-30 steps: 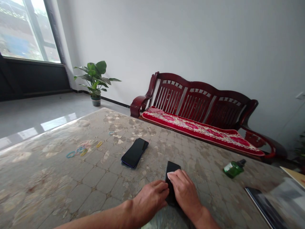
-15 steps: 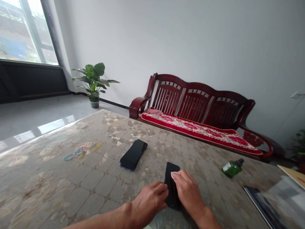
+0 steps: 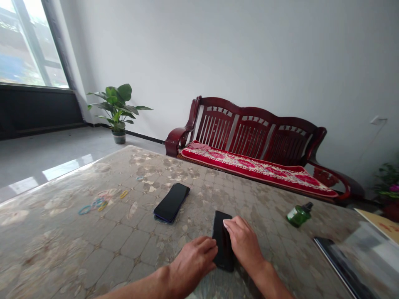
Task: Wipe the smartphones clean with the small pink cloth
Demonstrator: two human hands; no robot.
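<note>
the dark phone [image 3: 223, 245] lies on the patterned table [image 3: 116, 233], between both hands. the left hand [image 3: 196, 255] has its fingers bent against the phone's left edge — whether they grip it, i cannot tell. the right hand [image 3: 245, 241] pinches a small white pad [image 3: 226, 223] in closed fingertips, over the phone's upper right. another phone [image 3: 172, 202] lies to the left; a green bottle [image 3: 298, 215] is off to the right.

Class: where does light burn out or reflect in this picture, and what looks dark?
In the head view, the window is washed out; in the head view, the glossy floor mirrors bright patches; in the head view, the phone by the right hand looks nearly black.
</note>
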